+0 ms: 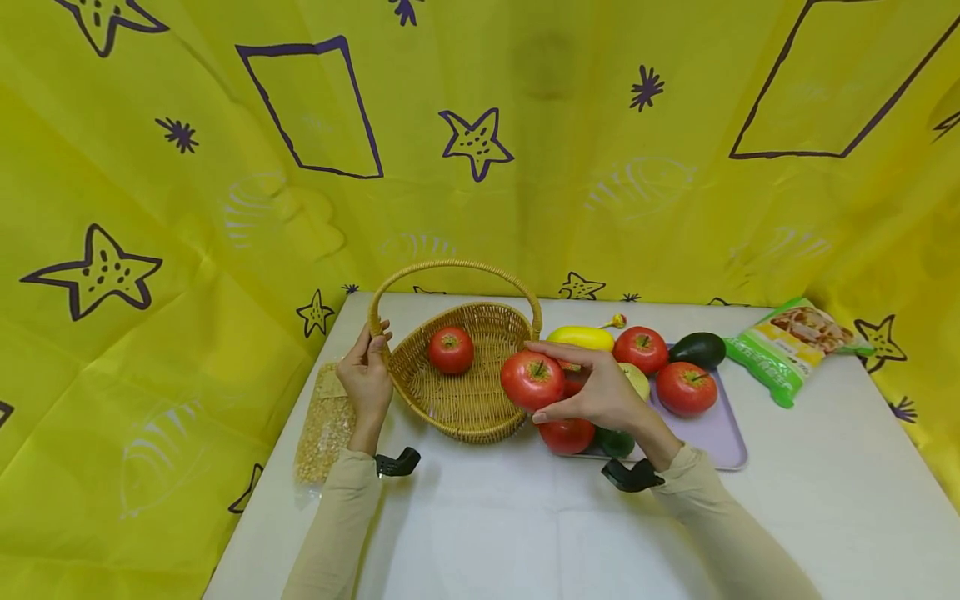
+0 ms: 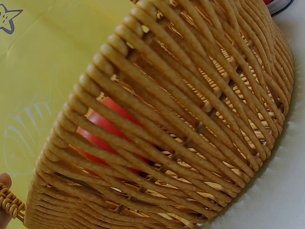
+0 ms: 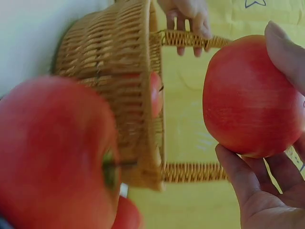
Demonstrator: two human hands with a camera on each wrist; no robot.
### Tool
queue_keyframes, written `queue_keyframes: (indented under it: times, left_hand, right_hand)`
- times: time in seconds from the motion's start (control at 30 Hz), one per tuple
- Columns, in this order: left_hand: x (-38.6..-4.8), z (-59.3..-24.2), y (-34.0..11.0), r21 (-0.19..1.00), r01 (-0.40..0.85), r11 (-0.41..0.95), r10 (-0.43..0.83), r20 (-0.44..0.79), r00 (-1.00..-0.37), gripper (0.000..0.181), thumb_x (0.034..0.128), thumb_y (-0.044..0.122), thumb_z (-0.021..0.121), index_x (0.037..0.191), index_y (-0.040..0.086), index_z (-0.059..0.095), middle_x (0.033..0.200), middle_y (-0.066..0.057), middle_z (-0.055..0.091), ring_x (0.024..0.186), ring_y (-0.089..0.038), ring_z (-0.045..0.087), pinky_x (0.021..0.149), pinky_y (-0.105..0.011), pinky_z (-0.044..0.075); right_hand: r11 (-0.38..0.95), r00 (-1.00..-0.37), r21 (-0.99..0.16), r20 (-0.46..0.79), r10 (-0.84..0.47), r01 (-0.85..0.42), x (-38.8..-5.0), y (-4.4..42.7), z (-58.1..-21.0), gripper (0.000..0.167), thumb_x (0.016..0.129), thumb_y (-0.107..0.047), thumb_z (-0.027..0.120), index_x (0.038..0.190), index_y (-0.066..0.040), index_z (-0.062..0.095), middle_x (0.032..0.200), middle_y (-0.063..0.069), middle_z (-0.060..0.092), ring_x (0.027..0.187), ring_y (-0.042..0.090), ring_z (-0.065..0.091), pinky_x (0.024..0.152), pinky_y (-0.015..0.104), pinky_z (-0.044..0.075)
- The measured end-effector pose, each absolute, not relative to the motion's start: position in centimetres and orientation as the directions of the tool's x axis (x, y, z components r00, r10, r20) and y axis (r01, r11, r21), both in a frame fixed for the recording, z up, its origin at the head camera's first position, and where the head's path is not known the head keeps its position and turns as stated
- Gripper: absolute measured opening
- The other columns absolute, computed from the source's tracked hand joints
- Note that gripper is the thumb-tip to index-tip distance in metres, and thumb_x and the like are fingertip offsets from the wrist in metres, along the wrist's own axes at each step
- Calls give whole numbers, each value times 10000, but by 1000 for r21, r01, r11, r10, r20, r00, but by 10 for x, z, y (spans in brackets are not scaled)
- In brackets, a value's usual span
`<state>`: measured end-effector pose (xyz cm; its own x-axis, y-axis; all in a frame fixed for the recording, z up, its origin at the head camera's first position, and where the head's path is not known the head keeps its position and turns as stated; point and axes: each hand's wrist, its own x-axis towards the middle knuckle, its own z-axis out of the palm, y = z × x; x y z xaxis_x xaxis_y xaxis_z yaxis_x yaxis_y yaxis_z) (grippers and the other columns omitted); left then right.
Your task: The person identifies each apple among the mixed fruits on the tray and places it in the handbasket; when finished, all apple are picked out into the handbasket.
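Observation:
A wicker basket (image 1: 480,417) with an arched handle stands on the table, one red apple (image 1: 451,350) inside it. My left hand (image 1: 367,375) grips the left side of the handle near the rim. In the head view, my right hand (image 1: 603,387) holds another red apple (image 1: 532,380) at the basket's right edge, thumb and fingers around it. That held apple (image 3: 252,98) also fills the right side of the right wrist view. Through the weave in the left wrist view, the apple in the basket (image 2: 112,133) shows red.
Right of the basket, a lilac tray (image 1: 723,437) bears several apples, a yellow fruit (image 1: 582,337) and a dark avocado-like fruit (image 1: 697,350). A green food packet (image 1: 795,346) lies beyond it. At left lies a clear bag of pale grains (image 1: 326,425). Yellow cloth (image 1: 480,217) hangs behind.

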<state>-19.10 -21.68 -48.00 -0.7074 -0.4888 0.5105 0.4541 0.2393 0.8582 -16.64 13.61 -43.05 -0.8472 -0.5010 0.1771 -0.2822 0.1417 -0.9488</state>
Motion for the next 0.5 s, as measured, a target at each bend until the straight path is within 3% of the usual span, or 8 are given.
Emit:
queue_keyframes:
  times: [0.2,0.5]
  left_hand:
    - [-191,-479,-217,853,466,236,-489,518,-702,305,1054,43,631,1341,-5,721,1187,-259,766,1030,-249,791,965,-171,576]
    - [-194,-480,-217,856,479,193,-492,507,-707,304,1057,16,613,1339,-46,707,1190,-324,739,986,-29,762,963,-162,573]
  right_hand:
    - [136,-835,-940,205,-511,-314,-174,114,-427,864,711,-121,1004,1489,-231,646,1469,29,660,1265,249,680,1032,395,598]
    - [53,-845,-974,163,-509,-219,-185,86,-421,897,682,-39,1000,1482,-241,650,1525,70,614,1288,288,672,1025,371,603]
